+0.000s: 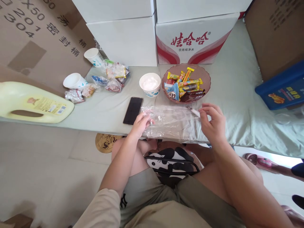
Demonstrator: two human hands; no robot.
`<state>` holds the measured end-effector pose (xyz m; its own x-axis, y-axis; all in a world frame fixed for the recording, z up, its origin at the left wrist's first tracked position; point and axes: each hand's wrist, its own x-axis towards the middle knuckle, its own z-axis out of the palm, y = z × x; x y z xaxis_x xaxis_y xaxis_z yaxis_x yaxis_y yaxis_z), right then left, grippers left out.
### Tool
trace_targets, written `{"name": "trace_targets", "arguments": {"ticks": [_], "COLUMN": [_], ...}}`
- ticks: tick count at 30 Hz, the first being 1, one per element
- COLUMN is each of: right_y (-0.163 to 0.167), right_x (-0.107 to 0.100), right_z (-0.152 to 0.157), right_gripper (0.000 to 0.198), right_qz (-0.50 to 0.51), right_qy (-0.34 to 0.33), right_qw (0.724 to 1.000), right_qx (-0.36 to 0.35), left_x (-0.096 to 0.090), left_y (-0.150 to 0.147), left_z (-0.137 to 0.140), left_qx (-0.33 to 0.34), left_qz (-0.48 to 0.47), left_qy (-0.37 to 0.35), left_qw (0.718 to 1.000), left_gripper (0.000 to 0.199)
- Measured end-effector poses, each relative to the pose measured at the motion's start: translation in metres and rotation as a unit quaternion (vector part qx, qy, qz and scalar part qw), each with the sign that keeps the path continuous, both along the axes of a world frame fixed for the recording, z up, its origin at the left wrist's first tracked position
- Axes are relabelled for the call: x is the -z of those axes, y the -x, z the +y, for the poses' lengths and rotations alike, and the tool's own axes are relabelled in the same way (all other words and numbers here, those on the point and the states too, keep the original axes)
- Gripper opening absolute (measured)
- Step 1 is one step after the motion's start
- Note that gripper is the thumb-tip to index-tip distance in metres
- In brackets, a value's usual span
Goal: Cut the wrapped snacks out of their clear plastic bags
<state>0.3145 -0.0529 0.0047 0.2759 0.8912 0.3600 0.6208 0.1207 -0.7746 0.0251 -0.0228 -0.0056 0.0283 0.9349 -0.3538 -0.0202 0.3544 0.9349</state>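
A clear plastic bag (168, 118) is stretched between my two hands over the table's front edge. My left hand (141, 125) pinches its left end, close to a black phone (133, 110) lying on the cloth. At the other end, the fingers of my right hand (212, 122) are closed on the bag's gathered corner, where a small whitish piece shows. Just beyond the bag stands a pinkish fluted bowl (206, 85) filled with wrapped snacks (188, 84). Beside that bowl is a paper cup (150, 91) with white stuff inside.
Two paper cups (74, 81) lie tipped at the left among several wrapped snack packs (114, 85). A pale yellow jug (35, 102) lies at the left edge. White cartons (190, 42) stand along the back, and a blue container (282, 85) is at the right.
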Motion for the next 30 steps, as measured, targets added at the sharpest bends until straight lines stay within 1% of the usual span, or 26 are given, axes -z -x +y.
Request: {"name": "trace_targets", "arguments": {"ticks": [3,5,7,10,11,12,14,16,18,19,20,21,23,25,27,29,30], "right_y": [-0.004,-0.008,-0.013,-0.018,-0.019,-0.019,-0.015,-0.008,0.001,0.005,0.008,0.01,0.012,0.01,0.007,0.005,0.005], "right_x": [-0.008,-0.011,-0.012,-0.008,-0.005,-0.001,0.006,0.013,0.015,0.014,0.012,0.009,0.004,0.0,-0.003,-0.004,-0.005], "right_z": [-0.001,0.0,0.004,0.012,0.014,0.015,0.015,0.012,0.006,0.004,0.002,0.0,-0.001,-0.001,-0.001,-0.002,-0.003], "right_gripper": [0.018,0.021,0.024,0.027,0.03,0.034,0.043,0.049,0.056,0.059,0.06,0.058,0.049,0.041,0.042,0.046,0.046], "right_qz": [0.071,0.145,0.238,0.386,0.417,0.433,0.436,0.437,0.436,0.425,0.406,0.381,0.333,0.313,0.315,0.31,0.303], "right_qy": [0.065,0.077,0.05,-0.018,-0.031,-0.034,-0.006,0.059,0.135,0.162,0.174,0.173,0.137,0.09,0.057,0.048,0.052], "right_qw": [0.994,0.984,0.968,0.921,0.908,0.9,0.9,0.897,0.887,0.885,0.891,0.902,0.93,0.945,0.947,0.949,0.951], "right_qx": [0.046,0.068,0.069,0.047,0.037,0.028,0.012,-0.019,-0.072,-0.095,-0.107,-0.106,-0.071,-0.036,-0.026,-0.032,-0.041], "left_x": [0.001,0.0,-0.003,-0.006,-0.006,-0.006,-0.006,-0.006,-0.005,-0.005,-0.004,-0.003,0.0,0.007,0.017,0.027,0.032], "left_y": [0.001,0.001,0.001,0.0,-0.001,-0.001,-0.002,-0.002,-0.001,0.0,0.001,0.002,0.004,0.007,0.011,0.014,0.015], "left_z": [0.0,0.0,-0.001,-0.001,-0.001,-0.001,0.0,0.001,0.003,0.004,0.004,0.005,0.006,0.005,0.005,0.006,0.007], "left_qx": [0.037,0.05,0.059,0.082,0.084,0.081,0.057,0.028,0.011,0.008,0.008,0.012,0.032,0.044,0.047,0.041,0.038], "left_qz": [0.021,0.023,0.018,-0.006,-0.018,-0.031,-0.059,-0.085,-0.104,-0.11,-0.113,-0.112,-0.103,-0.078,-0.013,0.081,0.125], "left_qy": [-0.006,-0.005,-0.006,0.002,0.009,0.017,0.034,0.051,0.063,0.069,0.073,0.076,0.075,0.037,-0.048,-0.159,-0.214], "left_qw": [0.999,0.998,0.998,0.997,0.996,0.996,0.996,0.995,0.992,0.992,0.991,0.991,0.991,0.995,0.998,0.983,0.968], "left_gripper": [0.049,0.049,0.05,0.052,0.054,0.055,0.057,0.057,0.057,0.058,0.059,0.06,0.063,0.063,0.056,0.052,0.058]}}
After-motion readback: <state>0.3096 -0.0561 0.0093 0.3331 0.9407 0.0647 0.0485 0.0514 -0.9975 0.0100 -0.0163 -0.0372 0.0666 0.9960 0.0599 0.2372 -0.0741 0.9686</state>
